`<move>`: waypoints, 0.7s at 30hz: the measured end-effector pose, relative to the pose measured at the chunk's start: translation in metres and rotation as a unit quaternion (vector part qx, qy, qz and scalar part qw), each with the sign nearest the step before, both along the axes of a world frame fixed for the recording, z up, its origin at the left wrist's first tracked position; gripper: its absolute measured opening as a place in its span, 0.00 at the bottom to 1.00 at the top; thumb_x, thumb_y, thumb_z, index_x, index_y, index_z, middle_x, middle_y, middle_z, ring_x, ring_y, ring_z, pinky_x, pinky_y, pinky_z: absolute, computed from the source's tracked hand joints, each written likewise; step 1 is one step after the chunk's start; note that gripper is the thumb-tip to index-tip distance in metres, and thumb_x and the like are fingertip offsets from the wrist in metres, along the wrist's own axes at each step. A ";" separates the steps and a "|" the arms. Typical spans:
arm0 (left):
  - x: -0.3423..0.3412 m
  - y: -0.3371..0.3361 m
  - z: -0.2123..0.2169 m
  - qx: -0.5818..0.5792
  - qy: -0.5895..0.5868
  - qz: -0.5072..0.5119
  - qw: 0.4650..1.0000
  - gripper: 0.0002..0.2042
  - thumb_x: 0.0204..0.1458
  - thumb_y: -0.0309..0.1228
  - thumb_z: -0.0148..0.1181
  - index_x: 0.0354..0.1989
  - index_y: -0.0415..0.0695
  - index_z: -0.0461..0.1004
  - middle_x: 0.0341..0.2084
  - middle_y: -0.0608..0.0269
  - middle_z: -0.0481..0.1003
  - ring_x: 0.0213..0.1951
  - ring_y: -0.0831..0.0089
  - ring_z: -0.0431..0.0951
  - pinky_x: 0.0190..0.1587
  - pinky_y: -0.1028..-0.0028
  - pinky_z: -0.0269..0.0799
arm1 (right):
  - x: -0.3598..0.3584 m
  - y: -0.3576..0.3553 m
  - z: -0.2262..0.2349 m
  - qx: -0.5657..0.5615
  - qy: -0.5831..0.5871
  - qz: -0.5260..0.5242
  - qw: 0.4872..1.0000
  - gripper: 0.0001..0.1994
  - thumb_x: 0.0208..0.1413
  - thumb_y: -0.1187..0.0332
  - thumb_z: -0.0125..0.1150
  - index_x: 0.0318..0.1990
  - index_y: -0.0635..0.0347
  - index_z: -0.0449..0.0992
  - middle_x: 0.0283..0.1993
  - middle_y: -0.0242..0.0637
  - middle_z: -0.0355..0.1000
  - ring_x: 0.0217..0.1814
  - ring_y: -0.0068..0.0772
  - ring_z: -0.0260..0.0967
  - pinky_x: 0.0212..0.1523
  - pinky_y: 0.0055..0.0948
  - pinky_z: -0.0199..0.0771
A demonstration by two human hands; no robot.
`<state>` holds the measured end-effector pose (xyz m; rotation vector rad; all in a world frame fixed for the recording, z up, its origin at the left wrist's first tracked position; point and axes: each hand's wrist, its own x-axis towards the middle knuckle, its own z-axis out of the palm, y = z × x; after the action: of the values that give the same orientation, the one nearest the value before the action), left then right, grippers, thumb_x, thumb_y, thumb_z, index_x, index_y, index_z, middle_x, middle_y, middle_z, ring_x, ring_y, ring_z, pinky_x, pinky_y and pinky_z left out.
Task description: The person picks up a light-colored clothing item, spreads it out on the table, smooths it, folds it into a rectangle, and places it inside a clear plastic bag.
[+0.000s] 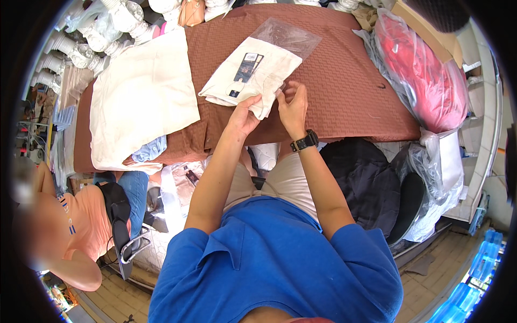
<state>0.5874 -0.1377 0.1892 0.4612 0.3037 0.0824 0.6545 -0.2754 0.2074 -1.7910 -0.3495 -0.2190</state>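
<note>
A folded cream cloth item (269,59) with a dark printed tag lies tilted on the brown-covered table in front of me, partly inside a clear plastic bag (291,36). Loose, see-through plastic extends past its far edge. My left hand (247,114) is closed on the near corner of the folded cloth, thumb on top. At the right edge of the bundle, my right hand (294,109) has its fingers curled, with thumb and fingertips close together. What those fingers pinch, if anything, is too small to make out. A dark watch (305,141) is on my right wrist.
A large cream cloth (145,91) lies spread at the table's left. White plastic pipe fittings (126,19) crowd the back left. Red goods in clear plastic (420,70) sit at the right. A black cushion (361,172) is beside my lap; another person (89,220) sits at the left.
</note>
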 end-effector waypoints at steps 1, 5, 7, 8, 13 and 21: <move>0.001 0.002 -0.001 0.010 0.006 -0.008 1.000 0.21 0.59 0.23 0.58 0.61 0.32 0.66 0.51 0.51 0.77 0.50 0.61 0.81 0.52 0.68 0.80 | 0.002 -0.001 0.006 -0.015 -0.070 -0.008 0.997 0.08 0.54 0.77 0.65 0.42 0.66 0.77 0.40 0.44 0.70 0.42 0.48 0.71 0.44 0.43 0.71; 0.001 0.001 -0.002 -0.010 0.015 -0.001 1.000 0.23 0.59 0.22 0.57 0.62 0.29 0.64 0.54 0.47 0.75 0.53 0.57 0.79 0.56 0.66 0.79 | 0.015 -0.004 0.015 -0.082 -0.245 0.000 0.966 0.05 0.51 0.79 0.64 0.36 0.63 0.76 0.39 0.42 0.71 0.41 0.51 0.69 0.43 0.44 0.70; 0.003 0.002 0.004 -0.046 -0.006 -0.017 0.999 0.25 0.60 0.20 0.56 0.64 0.27 0.60 0.60 0.43 0.70 0.59 0.54 0.74 0.61 0.64 0.76 | 0.018 -0.008 0.014 -0.101 -0.255 0.015 0.961 0.05 0.51 0.80 0.64 0.35 0.62 0.76 0.38 0.41 0.71 0.41 0.51 0.69 0.43 0.45 0.70; 0.004 0.000 0.009 -0.054 -0.009 -0.015 0.998 0.25 0.59 0.19 0.56 0.65 0.27 0.59 0.60 0.42 0.69 0.60 0.52 0.73 0.62 0.63 0.75 | 0.019 -0.011 0.012 -0.102 -0.249 0.017 0.963 0.05 0.51 0.80 0.63 0.35 0.62 0.76 0.38 0.41 0.71 0.41 0.50 0.69 0.43 0.44 0.69; 0.008 -0.004 0.009 -0.037 -0.014 0.033 0.999 0.23 0.58 0.17 0.54 0.63 0.26 0.61 0.58 0.41 0.71 0.59 0.52 0.75 0.63 0.60 0.75 | 0.015 -0.014 0.013 -0.110 -0.239 0.033 0.964 0.04 0.52 0.81 0.63 0.35 0.63 0.76 0.35 0.41 0.72 0.39 0.48 0.69 0.41 0.41 0.69; 0.022 -0.007 -0.003 0.070 0.052 0.035 0.996 0.23 0.58 0.19 0.56 0.63 0.30 0.63 0.60 0.46 0.70 0.58 0.58 0.75 0.61 0.62 0.75 | 0.009 -0.021 0.012 -0.203 -0.221 0.047 0.953 0.08 0.52 0.74 0.63 0.40 0.59 0.74 0.39 0.40 0.70 0.44 0.50 0.68 0.44 0.45 0.67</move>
<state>0.6090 -0.1452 0.1861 0.5949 0.4188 0.1498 0.6636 -0.2964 0.2192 -2.1160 -0.8470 -0.5131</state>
